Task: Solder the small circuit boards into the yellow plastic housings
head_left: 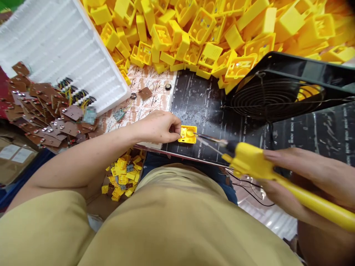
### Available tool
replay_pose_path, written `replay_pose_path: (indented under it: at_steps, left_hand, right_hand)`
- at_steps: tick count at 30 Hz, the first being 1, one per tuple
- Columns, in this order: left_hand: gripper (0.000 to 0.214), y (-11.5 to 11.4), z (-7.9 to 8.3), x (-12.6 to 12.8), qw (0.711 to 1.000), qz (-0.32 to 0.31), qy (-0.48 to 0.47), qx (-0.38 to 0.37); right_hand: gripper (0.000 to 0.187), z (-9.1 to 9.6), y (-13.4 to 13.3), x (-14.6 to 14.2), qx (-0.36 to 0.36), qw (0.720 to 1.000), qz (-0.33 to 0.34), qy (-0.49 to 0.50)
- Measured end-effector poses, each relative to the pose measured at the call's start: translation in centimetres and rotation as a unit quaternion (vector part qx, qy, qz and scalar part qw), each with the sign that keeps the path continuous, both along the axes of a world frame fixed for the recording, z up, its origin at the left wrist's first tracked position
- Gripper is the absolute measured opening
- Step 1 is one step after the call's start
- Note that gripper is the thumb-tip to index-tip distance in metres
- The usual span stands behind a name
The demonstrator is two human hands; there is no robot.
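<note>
My left hand (163,127) pinches the left edge of a small yellow plastic case (191,138), which lies open side up on the black bench sheet. Small fittings and a grille of holes show inside the case. In my right hand (299,173) is a yellow soldering gun (252,160), my fingers wrapped round it and somewhat blurred. Its thin metal tip and a second slim rod point left and end close to the case's right side. Whether the tip touches the case, I cannot tell.
Yellow cases (199,26) are heaped along the back. A black fan (271,92) stands at the right. Brown circuit boards (47,107) lie by a white foam tray (91,48) at the left. Below the bench edge, a box holds more yellow parts (122,173).
</note>
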State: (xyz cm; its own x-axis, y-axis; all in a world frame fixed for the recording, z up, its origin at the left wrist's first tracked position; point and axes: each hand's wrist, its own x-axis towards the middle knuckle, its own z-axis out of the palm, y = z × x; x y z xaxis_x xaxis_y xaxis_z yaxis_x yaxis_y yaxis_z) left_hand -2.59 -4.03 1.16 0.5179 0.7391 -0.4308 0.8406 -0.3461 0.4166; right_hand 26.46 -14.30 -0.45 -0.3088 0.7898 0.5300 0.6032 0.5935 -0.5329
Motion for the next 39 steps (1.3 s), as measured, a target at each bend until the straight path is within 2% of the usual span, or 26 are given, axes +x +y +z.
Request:
replay_pose_path:
  at_steps: [2,3,6,7,11,15,20,26,30,39]
  left_hand:
    - [0.011,0.2,0.3,0.4,1.000,-0.015,0.027,-0.004]
    - [0.012,0.4,0.4,0.5,0.999,-0.023,0.036,-0.008]
    - [0.013,0.7,0.6,0.7,0.998,-0.034,0.054,-0.016]
    - [0.013,0.8,0.7,0.7,0.998,-0.035,0.055,-0.021]
    - [0.013,1.0,0.9,0.8,0.997,-0.035,0.055,-0.038]
    - [0.013,1.1,1.2,1.1,0.996,-0.039,0.076,-0.039]
    - [0.010,1.3,1.0,1.2,0.995,-0.052,0.076,-0.032]
    - [0.011,1.4,1.1,1.3,0.995,-0.047,0.082,-0.041]
    - [0.012,1.5,1.2,1.4,0.994,-0.048,0.094,-0.038]
    - [0.013,1.5,1.3,1.7,0.991,-0.063,0.112,-0.042]
  right_hand:
    - [0.050,-0.1,0.6,-0.2,0.000,0.996,0.083,0.009]
    - [0.047,-0.1,0.9,-0.4,-0.005,0.994,0.106,0.018]
    - [0.012,-0.3,2.0,-1.1,-0.001,0.989,0.144,0.036]
    - [0.008,-0.2,2.3,-1.3,0.011,0.987,0.159,0.029]
    - [0.016,0.4,3.6,-1.9,0.069,0.976,0.207,0.002]
    - [0.017,1.2,4.2,-2.4,0.088,0.969,0.227,-0.026]
    - [0.016,1.9,4.1,-2.2,0.061,0.967,0.241,-0.053]
    - [0.009,1.0,3.1,-0.2,0.015,0.989,0.147,-0.026]
    - [0.011,0.7,2.7,0.0,0.004,0.987,0.157,-0.030]
    - [0.022,0.8,4.0,-2.2,0.073,0.970,0.233,-0.007]
